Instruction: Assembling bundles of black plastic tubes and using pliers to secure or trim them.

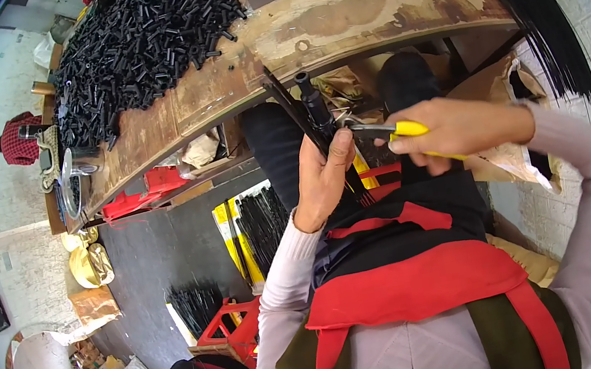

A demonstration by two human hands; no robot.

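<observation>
Left hand [321, 176] clamped round black tube with thin black rods [311, 112], held above lap below workbench edge [338, 62]. Right hand [457, 129] gripping yellow-handled pliers [399, 129], nose at tube. Looks light, rigid, probably slick; rods likely springy; hold low, near base.

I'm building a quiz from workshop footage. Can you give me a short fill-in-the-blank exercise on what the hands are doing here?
1. The right hand holds pliers with ______ handles.
2. The left hand grips a bundle of thin ______ rods.
3. A heap of short black tubes lies on the ______ workbench.
4. The person wears a ______ apron.

Missing words: yellow; black; wooden; red
</observation>
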